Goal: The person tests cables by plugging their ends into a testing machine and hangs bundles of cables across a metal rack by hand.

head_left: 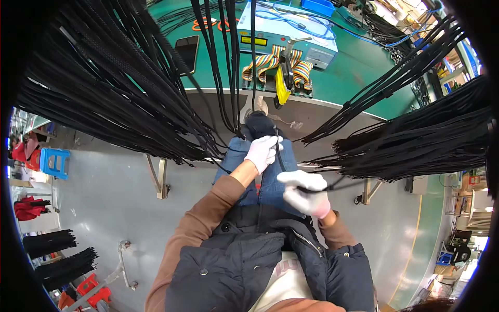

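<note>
Both gloved hands, left [261,152] and right [305,193], pinch one black cable [281,161] mid-frame over the lap, stretched between them; bundles [130,93] hang off the bench [358,67] above.

A green desk [358,67] spans the top, above a pale grey floor [104,208]. A blue stool [53,161] stands at left, red stools [91,288] lower left, cluttered shelves [468,197] at right.
</note>
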Tool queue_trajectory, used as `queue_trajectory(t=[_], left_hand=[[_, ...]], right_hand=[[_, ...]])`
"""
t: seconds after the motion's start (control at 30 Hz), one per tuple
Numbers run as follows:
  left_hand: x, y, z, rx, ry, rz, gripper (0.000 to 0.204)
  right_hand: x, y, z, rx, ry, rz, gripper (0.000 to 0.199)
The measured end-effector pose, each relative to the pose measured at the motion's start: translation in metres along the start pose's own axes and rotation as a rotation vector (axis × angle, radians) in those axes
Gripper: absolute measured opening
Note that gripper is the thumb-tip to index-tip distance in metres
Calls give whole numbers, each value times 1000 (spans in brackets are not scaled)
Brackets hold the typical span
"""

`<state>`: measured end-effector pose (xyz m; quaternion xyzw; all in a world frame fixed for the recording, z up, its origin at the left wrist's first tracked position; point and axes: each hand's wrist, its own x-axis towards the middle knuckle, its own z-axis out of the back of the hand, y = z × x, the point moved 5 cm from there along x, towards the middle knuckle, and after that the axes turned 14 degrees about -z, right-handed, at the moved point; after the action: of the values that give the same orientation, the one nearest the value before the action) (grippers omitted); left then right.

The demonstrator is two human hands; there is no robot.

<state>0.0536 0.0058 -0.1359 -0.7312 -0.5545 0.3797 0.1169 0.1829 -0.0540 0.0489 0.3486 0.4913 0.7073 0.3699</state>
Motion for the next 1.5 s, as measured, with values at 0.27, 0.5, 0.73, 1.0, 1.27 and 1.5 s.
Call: queue_trajectory(t=[0.27,0.5,0.73,1.0,1.27,1.5], left_hand=[[-45,-51,-42,651,128,-741,20],[-61,-73,-62,708,37,-809,18],[-46,-123,-60,774,-176,-975,14],[-50,-158,-75,1037,-422,-1276,11],[-45,-163,-76,1245,-471,-1351,10],[-42,-168,-83,1336,-460,-1290,10]], right_hand=[[33,-53,23,-525,-251,-86,31],[88,-80,21,330,-171,-302,26],[98,-92,20,1191,-84,-450,23],[110,-98,15,1306,24,-465,21],[112,-110,12,1359,17,-518,18],[114,-116,15,1431,48,-504,21]])
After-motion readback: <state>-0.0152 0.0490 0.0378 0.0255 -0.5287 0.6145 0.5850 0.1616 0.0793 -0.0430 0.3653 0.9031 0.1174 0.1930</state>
